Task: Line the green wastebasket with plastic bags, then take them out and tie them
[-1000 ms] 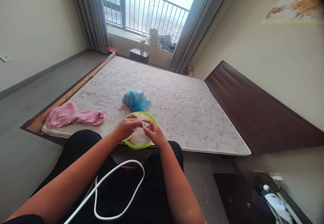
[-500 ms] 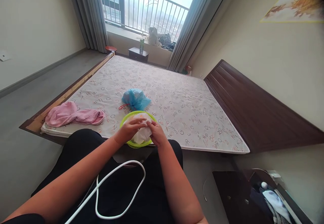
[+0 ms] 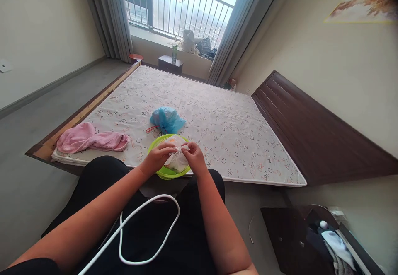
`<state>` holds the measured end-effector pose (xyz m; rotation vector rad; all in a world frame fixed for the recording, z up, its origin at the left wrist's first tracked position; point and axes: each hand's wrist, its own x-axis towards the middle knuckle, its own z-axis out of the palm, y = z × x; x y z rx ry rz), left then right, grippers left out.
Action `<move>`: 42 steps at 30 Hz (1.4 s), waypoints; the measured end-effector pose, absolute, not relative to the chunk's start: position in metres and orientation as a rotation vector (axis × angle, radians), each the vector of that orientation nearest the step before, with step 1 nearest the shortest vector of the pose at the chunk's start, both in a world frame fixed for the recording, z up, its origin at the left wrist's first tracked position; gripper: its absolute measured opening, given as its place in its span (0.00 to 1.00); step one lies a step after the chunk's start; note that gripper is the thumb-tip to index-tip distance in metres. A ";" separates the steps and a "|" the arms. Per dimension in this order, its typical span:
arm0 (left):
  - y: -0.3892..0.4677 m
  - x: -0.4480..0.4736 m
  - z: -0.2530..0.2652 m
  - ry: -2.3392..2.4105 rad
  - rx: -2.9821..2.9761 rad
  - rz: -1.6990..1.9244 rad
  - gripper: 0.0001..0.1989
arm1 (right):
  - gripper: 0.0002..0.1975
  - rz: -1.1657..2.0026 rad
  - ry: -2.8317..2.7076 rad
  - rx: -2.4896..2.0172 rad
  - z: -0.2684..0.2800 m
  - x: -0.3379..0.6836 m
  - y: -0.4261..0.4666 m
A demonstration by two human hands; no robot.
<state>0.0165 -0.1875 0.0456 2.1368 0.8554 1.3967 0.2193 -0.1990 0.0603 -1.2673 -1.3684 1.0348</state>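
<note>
A white plastic bag (image 3: 177, 164) sits in a lime-green basket (image 3: 168, 176) at the mattress's near edge. What the bag contains is hidden. My left hand (image 3: 158, 155) pinches the gathered top of the bag from the left. From the right, my right hand (image 3: 195, 158) grips the same gathered part between thumb and fingers. Just beyond the basket lies a tied blue plastic bag (image 3: 168, 119) with a red strip beside it.
The bare mattress (image 3: 214, 113) carries a pink towel (image 3: 93, 138) at left. A dark headboard (image 3: 311, 138) stands to the right. A white cable (image 3: 149, 262) loops across my lap. Clothes (image 3: 338, 246) lie on a dark cabinet (image 3: 280, 233) at lower right.
My hands have drawn slightly apart on the bag's top, pulling it into a narrow twist or knot between them. My left fingers, earlier stretched over the bag, are now curled in.
</note>
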 end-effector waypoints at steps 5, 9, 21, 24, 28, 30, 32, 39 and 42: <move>-0.189 0.024 0.048 0.950 1.972 1.394 0.07 | 0.14 1.002 -1.324 -1.347 0.059 0.214 -0.200; -0.190 0.030 0.049 0.955 1.761 1.307 0.12 | 0.13 0.954 -1.305 -1.378 0.057 0.210 -0.203; -0.190 0.030 0.057 1.073 1.689 1.210 0.08 | 0.15 1.084 -1.547 -1.220 0.071 0.222 -0.207; -0.191 0.029 0.056 1.150 1.682 1.150 0.10 | 0.14 1.005 -1.635 -1.291 0.069 0.220 -0.206; -0.193 0.027 0.054 1.122 1.903 1.157 0.07 | 0.13 0.950 -1.793 -1.369 0.063 0.217 -0.203; -0.194 0.026 0.053 1.065 2.027 1.160 0.07 | 0.12 0.941 -1.878 -1.391 0.061 0.216 -0.201; -0.195 0.024 0.051 1.024 2.119 1.159 0.07 | 0.11 0.888 -1.983 -1.402 0.059 0.217 -0.201; -0.199 0.020 0.045 0.966 2.384 1.134 0.12 | 0.08 0.658 -2.213 -1.590 0.060 0.217 -0.202; -0.204 0.019 0.047 1.008 2.457 1.121 0.14 | 0.07 0.594 -2.133 -1.597 0.057 0.219 -0.200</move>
